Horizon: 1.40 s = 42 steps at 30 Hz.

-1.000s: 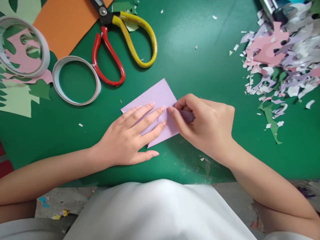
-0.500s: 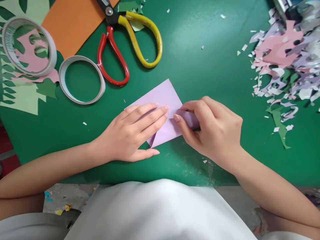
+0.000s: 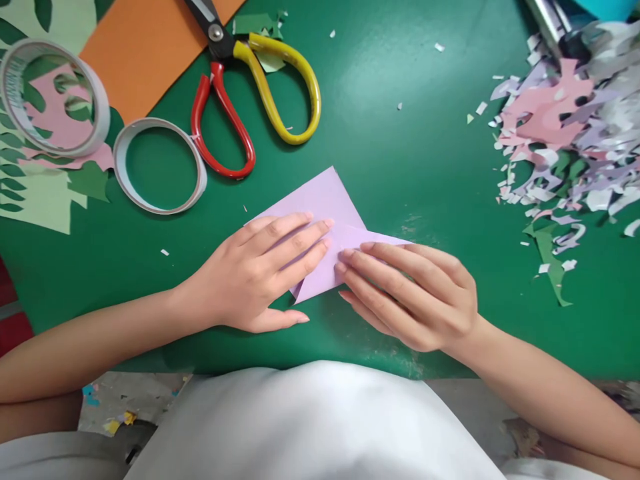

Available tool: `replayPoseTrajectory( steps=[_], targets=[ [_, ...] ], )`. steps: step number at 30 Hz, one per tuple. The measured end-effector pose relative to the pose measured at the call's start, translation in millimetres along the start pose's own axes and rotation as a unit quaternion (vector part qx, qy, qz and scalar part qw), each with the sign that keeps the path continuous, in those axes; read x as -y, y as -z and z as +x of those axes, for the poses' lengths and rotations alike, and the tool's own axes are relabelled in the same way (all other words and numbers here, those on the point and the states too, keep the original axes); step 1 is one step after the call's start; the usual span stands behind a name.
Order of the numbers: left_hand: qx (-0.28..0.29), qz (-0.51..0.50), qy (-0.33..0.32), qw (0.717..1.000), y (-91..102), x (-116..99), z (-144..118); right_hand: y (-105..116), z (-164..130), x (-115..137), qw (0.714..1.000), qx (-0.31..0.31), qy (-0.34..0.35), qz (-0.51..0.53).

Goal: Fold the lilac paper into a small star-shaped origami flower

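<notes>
A folded sheet of light purple paper (image 3: 320, 197) lies on the green tabletop in front of me. My left hand (image 3: 265, 270) rests flat over its left part, fingers stretched to the right and thumb spread toward me. Extended over the right part, my right hand (image 3: 415, 293) presses on a folded flap with its fingertips; its thumb is hidden. The flap's pointed end sticks out to the right above my right fingers. At the lower left a small folded corner of the paper shows below my left fingers.
Scissors (image 3: 250, 120) with one red and one yellow handle lie at the upper left. Nearby are two tape rolls (image 3: 160, 208), orange paper (image 3: 145, 53) and pale green cut-outs (image 3: 40, 200). A heap of paper scraps (image 3: 550, 113) covers the right side of the table.
My right hand has gone from pinching the paper's right flap to lying over it with fingers extended. The flap now points out to the right. My left hand stays on the paper.
</notes>
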<state>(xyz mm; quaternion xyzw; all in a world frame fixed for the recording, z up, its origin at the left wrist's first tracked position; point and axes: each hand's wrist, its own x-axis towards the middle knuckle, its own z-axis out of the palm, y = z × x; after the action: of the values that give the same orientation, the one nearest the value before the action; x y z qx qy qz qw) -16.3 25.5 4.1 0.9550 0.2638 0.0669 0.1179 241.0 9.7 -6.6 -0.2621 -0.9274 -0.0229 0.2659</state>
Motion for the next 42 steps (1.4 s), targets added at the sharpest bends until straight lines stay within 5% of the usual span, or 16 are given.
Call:
replayPoseTrajectory(
  steps=[9, 26, 42],
  targets=[
    [0.019, 0.015, 0.001, 1.0, 0.8, -0.1, 0.0, -1.3, -2.3, -5.2, 0.996, 0.048, -0.008, 0.07],
    [0.002, 0.024, -0.008, 1.0, 0.2, 0.4, -0.4, -3.4, -4.4, -5.0, 0.995, 0.049, -0.018, 0.081],
    [-0.03, 0.028, 0.006, 0.999, 0.6, 0.1, 3.5, 7.7, -2.9, -5.0, 0.994, 0.082, 0.048, 0.06]
  ],
)
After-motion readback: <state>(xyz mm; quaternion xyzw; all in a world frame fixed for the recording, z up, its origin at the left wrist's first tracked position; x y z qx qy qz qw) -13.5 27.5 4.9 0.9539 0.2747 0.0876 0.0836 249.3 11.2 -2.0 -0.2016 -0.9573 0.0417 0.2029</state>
